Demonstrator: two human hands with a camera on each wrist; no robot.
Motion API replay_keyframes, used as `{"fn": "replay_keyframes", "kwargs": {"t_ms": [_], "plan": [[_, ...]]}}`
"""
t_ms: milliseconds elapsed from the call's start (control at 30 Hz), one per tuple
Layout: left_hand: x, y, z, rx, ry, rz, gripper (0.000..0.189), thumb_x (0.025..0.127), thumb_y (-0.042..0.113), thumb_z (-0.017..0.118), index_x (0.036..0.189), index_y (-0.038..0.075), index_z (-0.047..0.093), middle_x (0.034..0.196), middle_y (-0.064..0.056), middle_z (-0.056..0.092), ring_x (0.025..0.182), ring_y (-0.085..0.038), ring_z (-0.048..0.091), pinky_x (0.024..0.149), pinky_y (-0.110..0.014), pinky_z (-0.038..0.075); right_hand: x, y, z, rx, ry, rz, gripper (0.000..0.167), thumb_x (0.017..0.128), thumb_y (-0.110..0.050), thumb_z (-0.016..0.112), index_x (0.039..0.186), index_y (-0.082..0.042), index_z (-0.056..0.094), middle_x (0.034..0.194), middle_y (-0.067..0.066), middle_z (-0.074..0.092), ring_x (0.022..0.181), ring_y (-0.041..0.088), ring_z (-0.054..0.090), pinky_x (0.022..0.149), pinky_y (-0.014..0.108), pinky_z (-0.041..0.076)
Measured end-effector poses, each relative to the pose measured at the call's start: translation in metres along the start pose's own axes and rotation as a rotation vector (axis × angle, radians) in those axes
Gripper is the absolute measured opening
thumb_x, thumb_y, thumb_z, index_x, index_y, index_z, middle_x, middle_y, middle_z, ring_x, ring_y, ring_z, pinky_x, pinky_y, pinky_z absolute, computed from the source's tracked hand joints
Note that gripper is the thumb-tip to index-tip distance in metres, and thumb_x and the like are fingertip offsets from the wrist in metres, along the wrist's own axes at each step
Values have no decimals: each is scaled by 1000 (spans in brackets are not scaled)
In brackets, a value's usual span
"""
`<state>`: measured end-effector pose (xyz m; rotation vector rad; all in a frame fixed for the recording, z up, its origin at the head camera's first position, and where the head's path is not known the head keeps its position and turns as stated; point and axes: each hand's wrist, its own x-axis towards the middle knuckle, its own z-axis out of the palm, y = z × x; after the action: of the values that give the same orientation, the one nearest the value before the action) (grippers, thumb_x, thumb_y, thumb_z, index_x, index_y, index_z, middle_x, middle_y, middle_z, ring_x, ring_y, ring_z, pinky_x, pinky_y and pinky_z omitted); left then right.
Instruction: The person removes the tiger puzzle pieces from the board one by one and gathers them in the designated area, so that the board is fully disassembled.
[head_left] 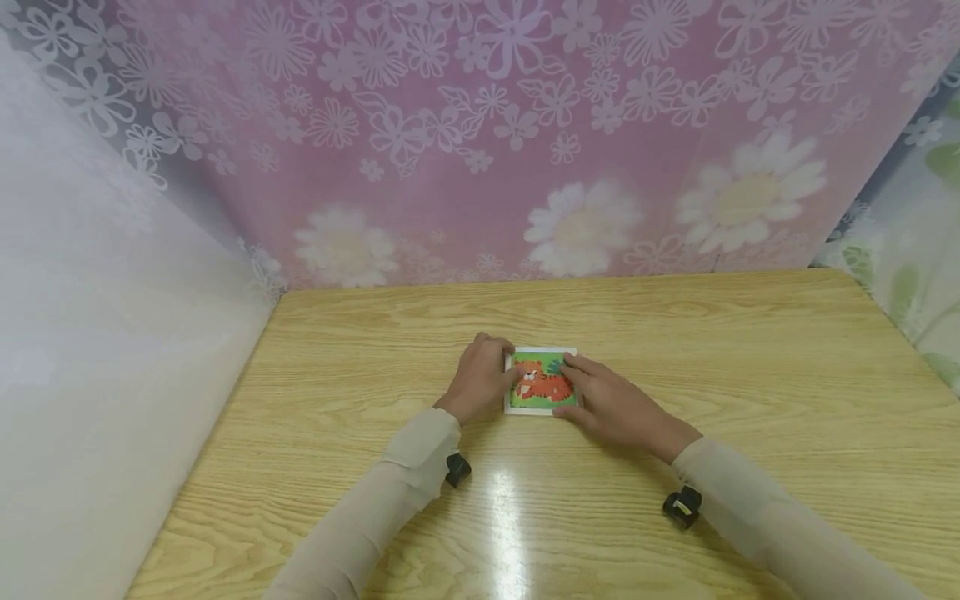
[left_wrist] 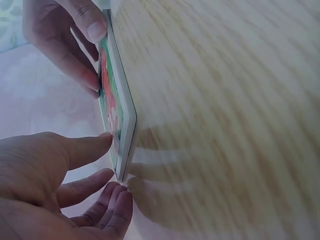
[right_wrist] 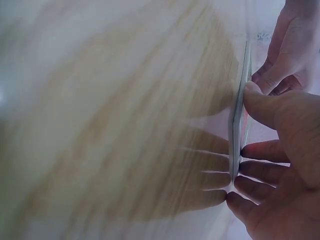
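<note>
Two grips, left hand (head_left: 482, 379) and right hand (head_left: 621, 407), are clamping a tiger board (head_left: 542, 386) by opposite sides on the wood-grain table (head_left: 360, 342); a pink floral curtain (head_left: 465, 208) is hanging beyond the far edge.

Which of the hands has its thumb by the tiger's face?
The left hand; the right hand has its thumb on the near white border of the picture.
</note>
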<state>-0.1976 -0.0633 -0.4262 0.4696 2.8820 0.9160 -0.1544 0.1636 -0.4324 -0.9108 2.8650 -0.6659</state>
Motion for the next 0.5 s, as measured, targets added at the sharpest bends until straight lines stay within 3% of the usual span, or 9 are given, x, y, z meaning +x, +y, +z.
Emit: {"fn": "replay_keyframes", "kwargs": {"t_ms": [500], "plan": [[4,1,2,-69,-4,-86,38,95,20,75,125,-3,68,113,-11,61,92,-18,53,79,-33,50,3,7,2,8,-15,18,73,98,-37,69,145,14,44,156,27,36,144,44,35,112,56,36]]}}
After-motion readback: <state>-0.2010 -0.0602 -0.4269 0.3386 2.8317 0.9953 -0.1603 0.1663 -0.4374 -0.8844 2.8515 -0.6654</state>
